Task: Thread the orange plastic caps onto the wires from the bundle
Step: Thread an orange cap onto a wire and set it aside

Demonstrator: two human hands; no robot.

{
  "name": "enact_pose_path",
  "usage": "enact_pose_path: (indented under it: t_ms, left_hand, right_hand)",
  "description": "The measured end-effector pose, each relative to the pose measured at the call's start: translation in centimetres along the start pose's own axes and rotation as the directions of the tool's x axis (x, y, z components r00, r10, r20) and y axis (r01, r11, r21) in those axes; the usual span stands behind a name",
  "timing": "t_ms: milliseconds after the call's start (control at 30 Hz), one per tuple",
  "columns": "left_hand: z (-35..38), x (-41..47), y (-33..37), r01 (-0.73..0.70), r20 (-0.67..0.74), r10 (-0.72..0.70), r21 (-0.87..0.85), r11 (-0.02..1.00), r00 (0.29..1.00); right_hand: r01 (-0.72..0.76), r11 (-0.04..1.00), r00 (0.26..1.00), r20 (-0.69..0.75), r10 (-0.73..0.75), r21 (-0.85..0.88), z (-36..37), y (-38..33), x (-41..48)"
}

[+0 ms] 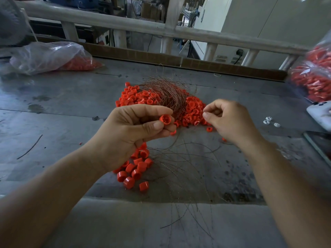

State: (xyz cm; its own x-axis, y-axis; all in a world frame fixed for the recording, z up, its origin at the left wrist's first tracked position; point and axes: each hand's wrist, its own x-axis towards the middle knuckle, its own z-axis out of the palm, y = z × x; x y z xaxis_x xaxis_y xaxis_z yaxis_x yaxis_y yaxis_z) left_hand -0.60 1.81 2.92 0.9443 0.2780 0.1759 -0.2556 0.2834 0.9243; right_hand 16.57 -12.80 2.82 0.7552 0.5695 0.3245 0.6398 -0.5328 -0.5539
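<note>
My left hand (pixel 132 133) pinches one orange cap (pixel 165 119) between thumb and forefinger, open side facing me. More caps hang below that hand as a strung cluster (pixel 136 169) resting on the table. My right hand (pixel 227 119) is raised to the right, thumb and forefinger pinched together; any wire between them is too thin to make out. Behind both hands lies a heap of loose orange caps (pixel 143 97) with a bundle of thin brown wires (pixel 168 92) arching over it. Loose wires (pixel 184 169) fan out toward me on the table.
The grey metal table (pixel 62 108) holds a clear bag of orange caps (pixel 53 56) at the far left and another bag (pixel 311 77) at the right edge. A few small white parts (pixel 268 120) lie on the right. A white railing (pixel 136 26) runs behind the table.
</note>
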Motion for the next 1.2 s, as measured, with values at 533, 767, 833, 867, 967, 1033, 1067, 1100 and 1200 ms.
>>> enact_pose_path:
  t_ms: [533, 767, 833, 867, 967, 1033, 1067, 1100, 1200]
  left_hand:
    - [-0.1, 0.0, -0.2, 0.0, 0.007, 0.0, -0.005, 1.0, 1.0]
    - [-0.3, 0.1, -0.4, 0.009, -0.008, -0.008, 0.056, 0.998, 1.0]
    - [-0.3, 0.2, -0.5, 0.016, -0.023, -0.014, 0.089, 0.996, 1.0]
    - [-0.4, 0.2, -0.5, 0.019, -0.028, -0.016, 0.104, 0.994, 0.999]
    - [-0.4, 0.2, -0.5, 0.023, -0.035, -0.018, 0.144, 0.989, 0.999]
    - [-0.4, 0.2, -0.6, 0.021, -0.031, -0.016, 0.157, 0.987, 0.999]
    - [-0.4, 0.2, -0.6, 0.018, -0.028, -0.014, 0.165, 0.986, 1.0]
    - [-0.4, 0.2, -0.6, 0.017, -0.027, -0.013, 0.173, 0.985, 1.0]
    - [-0.4, 0.3, -0.7, 0.019, -0.039, -0.013, 0.162, 0.987, 0.999]
  right_hand:
    - [0.096, 0.981, 0.994, 0.059, -0.088, -0.168, 2.9, 2.1, 1.0]
    - [-0.061, 0.952, 0.998, 0.024, 0.056, 0.3, 0.9, 1.0, 0.7]
    - [-0.142, 0.838, 0.988, 0.127, 0.088, 0.528, 0.5, 0.1, 0.3]
    - [-0.187, 0.755, 0.978, 0.188, 0.086, 0.628, 0.4, -0.4, 0.1]
    - [-0.286, 0.565, 0.941, 0.339, 0.012, 0.774, 0.0, -2.0, -0.8]
    - [-0.32, 0.516, 0.915, 0.401, -0.05, 0.795, 0.0, -2.8, -1.3]
    - [-0.329, 0.509, 0.905, 0.42, -0.071, 0.795, 0.0, -3.1, -1.5]
    - [-0.335, 0.506, 0.898, 0.432, -0.083, 0.795, 0.0, -3.3, -1.7]
    - [-0.341, 0.49, 0.887, 0.447, -0.114, 0.802, 0.0, -3.8, -2.1]
